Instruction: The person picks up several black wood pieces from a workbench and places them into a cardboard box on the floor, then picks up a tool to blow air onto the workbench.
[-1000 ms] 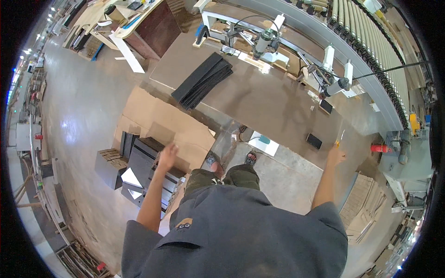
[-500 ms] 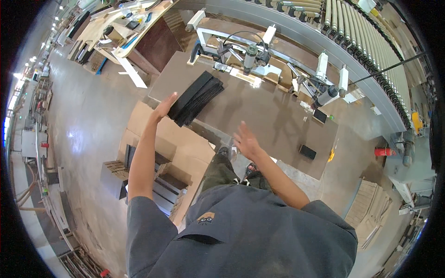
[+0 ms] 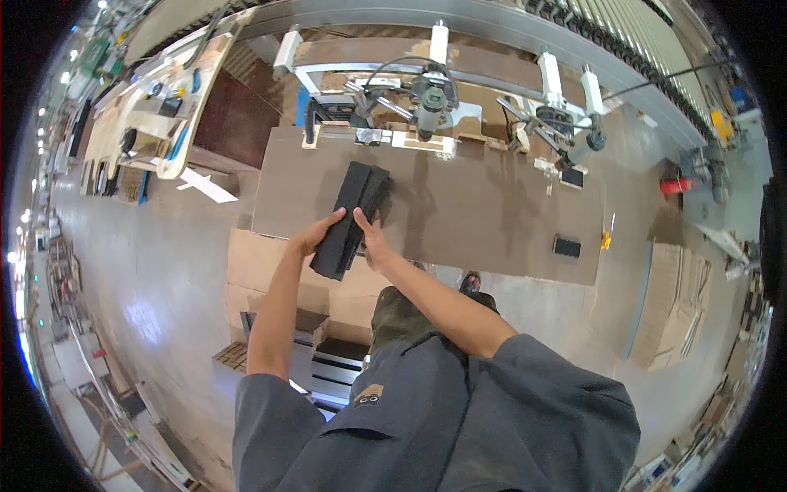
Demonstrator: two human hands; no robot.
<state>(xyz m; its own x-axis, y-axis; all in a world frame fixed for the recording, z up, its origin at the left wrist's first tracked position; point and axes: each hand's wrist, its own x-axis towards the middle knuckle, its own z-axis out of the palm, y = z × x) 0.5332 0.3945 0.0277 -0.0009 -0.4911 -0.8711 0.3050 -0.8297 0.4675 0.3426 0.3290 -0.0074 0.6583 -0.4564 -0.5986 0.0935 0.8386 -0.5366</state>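
Near end of the black panel stack hidden between left hand and right hand; finger grip indistinct.

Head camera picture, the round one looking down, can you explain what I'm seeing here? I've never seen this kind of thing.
This is a view from a wide fisheye camera worn on a person's head, looking down, so the edges bend and the picture is round. The grey top at the bottom is the person's own body, and the two forearms reach up from it. The left hand and the right hand grip the near end of a stack of long black flat pieces from either side. Its far end lies over a big brown worktable. On that table, to the right, rests a small dark flat object. Behind the table stands a machine with white brackets and cables. Tan cardboard sheets lie below the table's near edge.
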